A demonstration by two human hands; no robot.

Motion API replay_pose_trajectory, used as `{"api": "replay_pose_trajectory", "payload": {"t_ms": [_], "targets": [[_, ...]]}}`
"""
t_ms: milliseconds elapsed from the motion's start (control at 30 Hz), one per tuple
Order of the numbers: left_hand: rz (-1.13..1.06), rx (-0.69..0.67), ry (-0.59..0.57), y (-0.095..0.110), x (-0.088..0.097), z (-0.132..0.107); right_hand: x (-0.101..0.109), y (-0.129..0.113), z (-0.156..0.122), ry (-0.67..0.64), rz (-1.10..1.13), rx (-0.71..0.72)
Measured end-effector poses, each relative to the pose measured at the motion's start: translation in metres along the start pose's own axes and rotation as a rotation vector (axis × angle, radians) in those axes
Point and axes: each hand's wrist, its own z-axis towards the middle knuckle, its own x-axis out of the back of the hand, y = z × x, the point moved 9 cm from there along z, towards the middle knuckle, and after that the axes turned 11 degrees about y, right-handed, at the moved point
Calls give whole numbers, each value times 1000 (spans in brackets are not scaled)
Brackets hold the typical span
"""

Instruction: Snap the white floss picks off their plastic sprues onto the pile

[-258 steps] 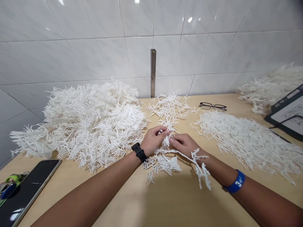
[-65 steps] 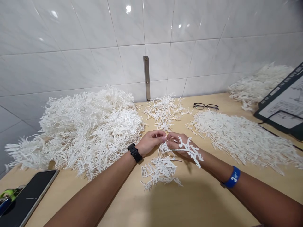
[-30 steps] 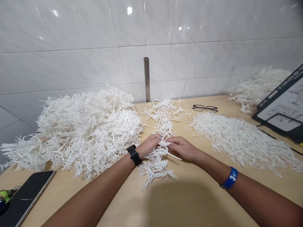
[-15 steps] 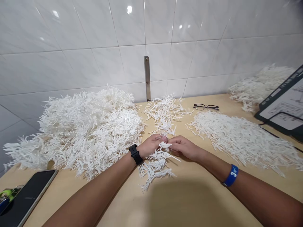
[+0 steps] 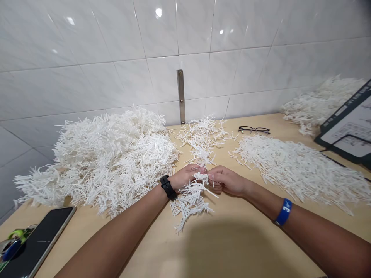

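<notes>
In the middle of the head view, my left hand (image 5: 185,177) is closed in a pinch on a white branched plastic-looking piece (image 5: 193,199). Its thin twigs hang below my fingers toward the table's front. My right hand (image 5: 227,180) is closed too, thumb against curled index finger, pinching at the right edge of the same piece; the exact tip between those fingers is partly hidden. The two hands almost touch. Just beyond them lies a small loose heap of white branched bits (image 5: 204,133).
A large pile of white branched pieces (image 5: 116,162) stands left, a flat heap of short white sticks (image 5: 295,170) right. Eyeglasses (image 5: 254,130), a dark-framed printed board (image 5: 350,127) and another white pile (image 5: 324,102) lie farther back. A phone (image 5: 43,239) and keys (image 5: 14,243) are front left.
My right hand's fingers have curled in more and its thumb now presses over the index finger beside the white piece. My left hand keeps its hold. The view has shifted slightly.
</notes>
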Motion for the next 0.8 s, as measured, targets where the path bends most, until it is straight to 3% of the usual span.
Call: {"api": "replay_pose_trajectory", "payload": {"t_ms": [400, 600, 800], "targets": [[-140, 54, -68, -6, 1, 3, -5, 1, -7, -84, 101, -99], [-218, 43, 104, -4, 12, 7, 21, -6, -4, 152, 202, -93], [-223, 56, 189, -6, 15, 7, 30, -7, -3, 260, 412, -178]]}}
